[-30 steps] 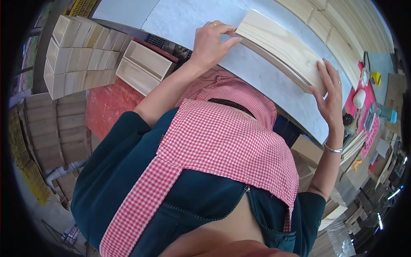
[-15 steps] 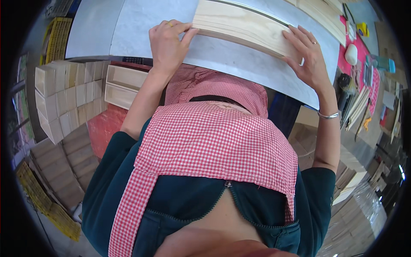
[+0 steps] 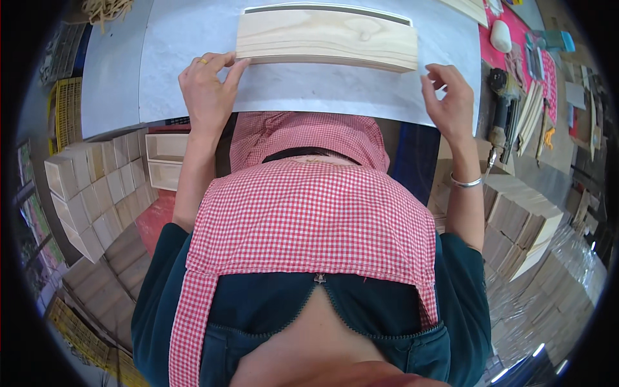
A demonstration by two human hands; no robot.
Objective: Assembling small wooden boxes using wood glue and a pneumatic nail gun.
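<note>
The wooden box [image 3: 327,37] looks smooth and matt, the bracelet [image 3: 466,184] glossy metal.

A pale, grey-veined surface [image 3: 187,42] spans the top of the view, a straight seam [image 3: 140,77] crossing its left part. Beside it at right, pink cloth [image 3: 488,55] covers another work area, with grey floor [image 3: 545,166] beyond. Yellow plastic crates [image 3: 67,113] stand at left, near a bright, greenish opening [image 3: 33,216] crossed by dark bars. White light tubes [image 3: 538,350] glow at lower right; the dark outer rim hides the walls.
</note>
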